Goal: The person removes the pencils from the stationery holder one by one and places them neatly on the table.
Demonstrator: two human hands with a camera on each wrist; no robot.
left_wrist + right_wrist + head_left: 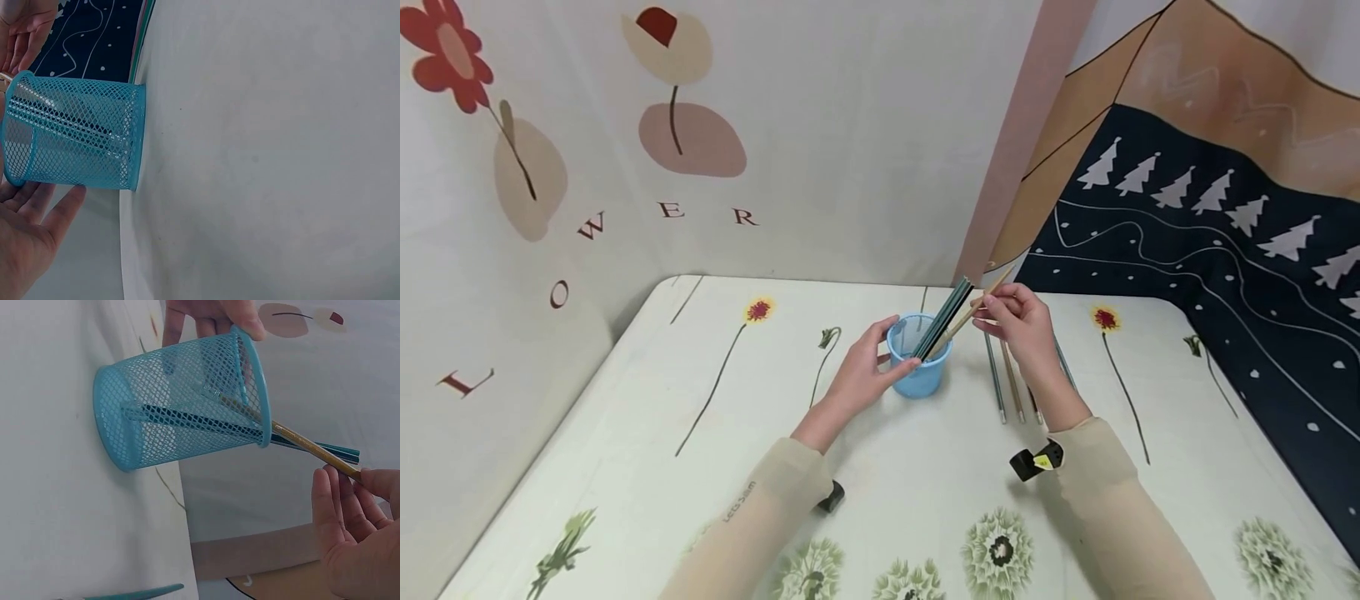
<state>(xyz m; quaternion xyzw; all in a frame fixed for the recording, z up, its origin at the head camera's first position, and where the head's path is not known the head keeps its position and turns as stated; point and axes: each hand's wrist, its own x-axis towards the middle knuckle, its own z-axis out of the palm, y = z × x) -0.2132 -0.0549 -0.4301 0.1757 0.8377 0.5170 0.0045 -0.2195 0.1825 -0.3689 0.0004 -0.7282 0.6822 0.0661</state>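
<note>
A light blue mesh pencil cup (917, 385) stands upright on the table. My left hand (861, 371) holds it by the rim, thumb across the near side and fingers round the left. Dark green and black pencils (942, 323) lean in the cup toward the right. Between thumb and fingertips, my right hand (1024, 323) pinches a gold-coloured pencil (306, 444) near its upper end. That pencil slants over the rim, and its lower end with a metal band shows through the mesh in the right wrist view, above the cup's bottom.
Several more pencils lie on the table under and beside my right hand, among them a green one (995, 379) and a gold one (1012, 383). The white tablecloth (730, 500) has printed flowers. Patterned fabric (865, 150) hangs behind and to the right.
</note>
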